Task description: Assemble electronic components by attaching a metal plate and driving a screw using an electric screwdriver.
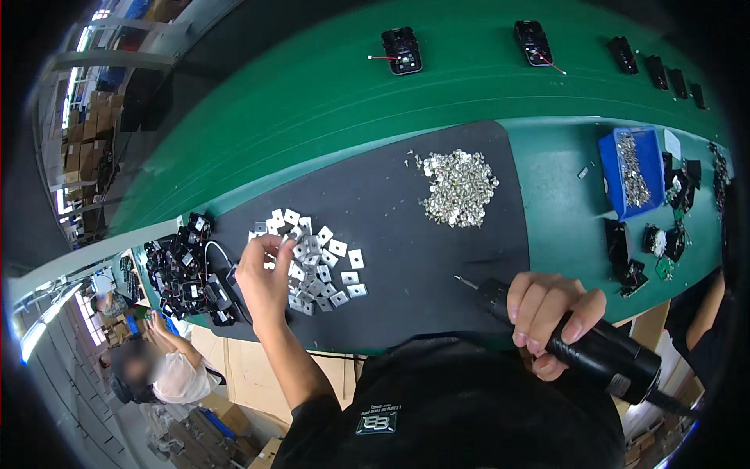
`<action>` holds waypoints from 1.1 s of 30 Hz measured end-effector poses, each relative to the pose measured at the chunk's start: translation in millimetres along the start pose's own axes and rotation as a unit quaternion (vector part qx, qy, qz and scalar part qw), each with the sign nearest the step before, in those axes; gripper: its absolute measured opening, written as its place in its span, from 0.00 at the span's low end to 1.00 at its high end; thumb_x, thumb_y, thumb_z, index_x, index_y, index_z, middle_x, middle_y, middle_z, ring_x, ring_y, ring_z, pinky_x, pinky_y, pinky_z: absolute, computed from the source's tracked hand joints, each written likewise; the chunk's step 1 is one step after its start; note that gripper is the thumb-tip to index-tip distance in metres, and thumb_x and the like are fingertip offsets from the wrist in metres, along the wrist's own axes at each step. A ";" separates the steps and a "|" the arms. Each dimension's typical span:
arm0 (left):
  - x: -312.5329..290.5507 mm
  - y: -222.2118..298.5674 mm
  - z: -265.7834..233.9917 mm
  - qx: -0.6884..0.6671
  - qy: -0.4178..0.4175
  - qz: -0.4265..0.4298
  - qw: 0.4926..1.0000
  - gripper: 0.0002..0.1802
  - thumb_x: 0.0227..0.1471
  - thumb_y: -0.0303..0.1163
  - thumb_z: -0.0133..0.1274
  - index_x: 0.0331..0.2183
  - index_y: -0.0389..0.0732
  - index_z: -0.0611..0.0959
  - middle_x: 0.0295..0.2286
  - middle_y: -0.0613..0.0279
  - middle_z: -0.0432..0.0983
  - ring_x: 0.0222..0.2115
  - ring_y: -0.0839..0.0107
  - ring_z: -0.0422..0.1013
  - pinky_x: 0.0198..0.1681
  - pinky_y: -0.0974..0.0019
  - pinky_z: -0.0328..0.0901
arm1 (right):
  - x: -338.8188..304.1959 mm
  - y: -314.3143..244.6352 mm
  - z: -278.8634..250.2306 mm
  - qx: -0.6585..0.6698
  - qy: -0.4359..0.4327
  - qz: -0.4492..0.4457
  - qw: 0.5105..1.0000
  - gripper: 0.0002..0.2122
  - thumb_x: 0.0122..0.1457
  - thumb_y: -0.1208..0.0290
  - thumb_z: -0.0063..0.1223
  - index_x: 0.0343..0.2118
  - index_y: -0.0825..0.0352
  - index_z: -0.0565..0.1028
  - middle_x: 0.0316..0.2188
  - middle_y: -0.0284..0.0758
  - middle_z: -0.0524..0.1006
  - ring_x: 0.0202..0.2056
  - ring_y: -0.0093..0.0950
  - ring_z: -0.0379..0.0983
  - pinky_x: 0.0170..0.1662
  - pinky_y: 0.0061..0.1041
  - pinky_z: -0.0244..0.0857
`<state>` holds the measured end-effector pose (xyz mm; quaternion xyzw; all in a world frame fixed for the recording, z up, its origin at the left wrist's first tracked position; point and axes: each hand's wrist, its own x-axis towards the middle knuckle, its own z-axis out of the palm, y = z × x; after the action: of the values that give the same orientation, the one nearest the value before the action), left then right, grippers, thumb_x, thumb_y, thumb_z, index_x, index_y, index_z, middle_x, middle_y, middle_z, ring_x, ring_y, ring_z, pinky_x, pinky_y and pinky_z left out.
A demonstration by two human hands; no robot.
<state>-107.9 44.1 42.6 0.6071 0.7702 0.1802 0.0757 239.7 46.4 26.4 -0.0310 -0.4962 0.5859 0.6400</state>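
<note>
My right hand (551, 316) is wrapped around a black electric screwdriver (609, 356), its bit pointing left over the dark mat (367, 211). At the left of the mat, my left hand (266, 270) is over a pile of small square metal plates (316, 270), each with a hole in it. The thumb and fingers are drawn together in a pinch at the pile; whatever sits between them is too small to make out. Toward the far right of the mat lies a heap of small silvery screws (461, 187).
Black housings with wires (183, 273) are heaped left of the mat. A blue bin (652, 168) of screws stands at right, beside loose electronic parts (676, 242). Black device shells (402, 51) lie along the green far surface (312, 94). Another person (176, 367) sits at left.
</note>
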 end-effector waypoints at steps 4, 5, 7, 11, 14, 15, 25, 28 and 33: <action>-35.9 2.3 -12.5 -0.070 -0.034 0.013 0.997 0.11 0.40 0.28 0.66 0.24 0.36 0.79 0.21 0.60 0.76 0.19 0.70 0.71 0.24 0.69 0.64 | -3.0 -11.0 22.6 -0.023 0.016 -0.013 1.000 0.19 0.48 0.77 0.62 0.37 0.59 0.63 0.24 0.28 0.73 0.24 0.25 0.72 0.32 0.27 0.62; -48.0 -5.1 -12.1 -0.089 -0.034 0.027 0.995 0.11 0.39 0.28 0.66 0.24 0.36 0.79 0.21 0.60 0.76 0.19 0.70 0.71 0.24 0.70 0.64 | -5.4 -13.1 30.9 -0.032 0.029 -0.015 0.999 0.18 0.49 0.76 0.62 0.38 0.59 0.62 0.23 0.28 0.73 0.23 0.24 0.71 0.32 0.27 0.62; -70.9 -10.2 -13.6 -0.120 -0.030 0.082 0.989 0.11 0.39 0.27 0.66 0.25 0.36 0.79 0.20 0.59 0.76 0.19 0.70 0.71 0.24 0.70 0.65 | -12.2 -19.2 48.1 -0.031 0.033 -0.015 0.999 0.18 0.50 0.74 0.62 0.38 0.58 0.62 0.23 0.27 0.72 0.23 0.24 0.71 0.32 0.27 0.61; -108.5 -14.8 -15.4 -0.198 -0.026 0.115 0.973 0.11 0.40 0.23 0.65 0.27 0.34 0.79 0.23 0.58 0.77 0.22 0.70 0.72 0.26 0.70 0.66 | -29.3 -29.3 75.2 -0.014 0.051 -0.007 0.999 0.19 0.52 0.68 0.63 0.39 0.55 0.61 0.22 0.24 0.70 0.24 0.21 0.69 0.34 0.25 0.59; -128.3 -25.9 -4.6 -0.260 -0.014 0.057 0.964 0.11 0.41 0.21 0.64 0.28 0.34 0.78 0.25 0.58 0.77 0.24 0.71 0.73 0.28 0.72 0.68 | -39.9 -32.6 84.8 0.001 0.020 -0.018 1.000 0.19 0.53 0.69 0.61 0.42 0.54 0.62 0.23 0.23 0.70 0.25 0.18 0.67 0.35 0.23 0.56; -132.6 -26.9 -3.1 -0.264 -0.014 0.059 0.963 0.11 0.41 0.21 0.64 0.28 0.34 0.78 0.25 0.58 0.77 0.24 0.71 0.73 0.28 0.72 0.68 | -43.2 -33.5 85.8 -0.004 0.019 -0.019 1.000 0.19 0.53 0.69 0.61 0.42 0.54 0.62 0.23 0.23 0.70 0.25 0.18 0.67 0.35 0.23 0.56; -126.6 -24.3 -1.7 -0.281 -0.027 0.110 0.953 0.11 0.42 0.20 0.63 0.29 0.33 0.78 0.27 0.58 0.77 0.24 0.72 0.74 0.29 0.72 0.68 | -34.0 -21.9 78.6 0.024 0.026 -0.025 0.999 0.19 0.53 0.70 0.59 0.43 0.56 0.60 0.24 0.23 0.70 0.26 0.18 0.67 0.35 0.22 0.56; -107.3 -12.9 -1.4 -0.272 -0.040 0.112 0.955 0.11 0.41 0.20 0.63 0.29 0.33 0.78 0.26 0.58 0.77 0.24 0.72 0.74 0.29 0.72 0.68 | -19.5 -17.7 67.7 0.038 0.031 -0.005 0.999 0.19 0.52 0.70 0.59 0.43 0.56 0.60 0.23 0.24 0.69 0.25 0.19 0.67 0.35 0.23 0.56; -43.0 14.2 5.0 -0.220 -0.067 0.103 0.968 0.10 0.41 0.24 0.65 0.28 0.35 0.80 0.24 0.59 0.78 0.25 0.71 0.76 0.28 0.71 0.68 | -10.1 -3.0 49.8 0.072 0.077 0.039 0.994 0.21 0.50 0.70 0.63 0.41 0.57 0.61 0.22 0.26 0.70 0.25 0.23 0.69 0.34 0.26 0.59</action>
<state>-82.5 6.5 38.8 0.6620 0.6382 0.3113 0.2401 210.2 10.7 47.3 -0.0493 -0.4008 0.6401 0.6536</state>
